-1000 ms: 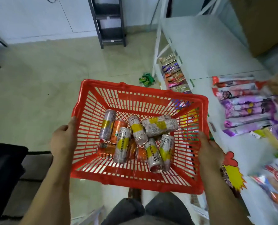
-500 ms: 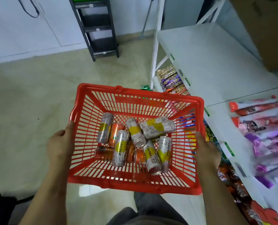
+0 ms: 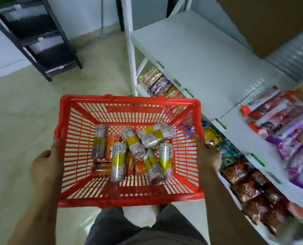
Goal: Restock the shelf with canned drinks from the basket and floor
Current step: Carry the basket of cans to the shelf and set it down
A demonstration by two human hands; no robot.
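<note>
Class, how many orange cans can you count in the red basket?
4 in the basket: one orange can left of centre, one at the pile's near-left, two wedged between silver cans. More may lie hidden underneath.

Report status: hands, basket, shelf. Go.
Left hand and right hand grip the red basket by its side rims. Cans lie loose inside. Bare white shelf ahead right, nothing blocking it.

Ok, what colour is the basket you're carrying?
Red, a slatted plastic basket, clearest in the head view.
</note>
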